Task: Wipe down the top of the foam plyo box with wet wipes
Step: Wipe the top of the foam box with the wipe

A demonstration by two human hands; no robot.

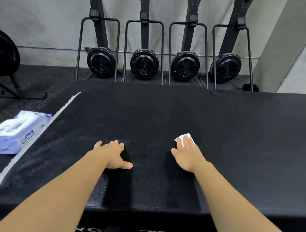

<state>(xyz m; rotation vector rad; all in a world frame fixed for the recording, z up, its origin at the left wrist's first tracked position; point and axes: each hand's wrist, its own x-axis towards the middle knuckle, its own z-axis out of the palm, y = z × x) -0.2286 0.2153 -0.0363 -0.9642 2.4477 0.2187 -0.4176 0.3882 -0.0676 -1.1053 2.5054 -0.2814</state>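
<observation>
The black foam plyo box (157,116) fills the middle of the view, its flat top facing me and white lettering on its near side. My right hand (188,154) lies flat on the top, its straight fingers pressing a small folded white wet wipe (183,137) against the surface. My left hand (114,154) rests on the top to the left, fingertips bent onto the foam and thumb out, holding nothing. A purple and white pack of wet wipes (14,132) lies on the floor to the left of the box.
A white strip (38,135) runs along the box's left edge. A second black box (267,98) adjoins at the back right. Several black fan machines (144,63) stand against the grey wall behind. Another dark machine (2,54) is at far left.
</observation>
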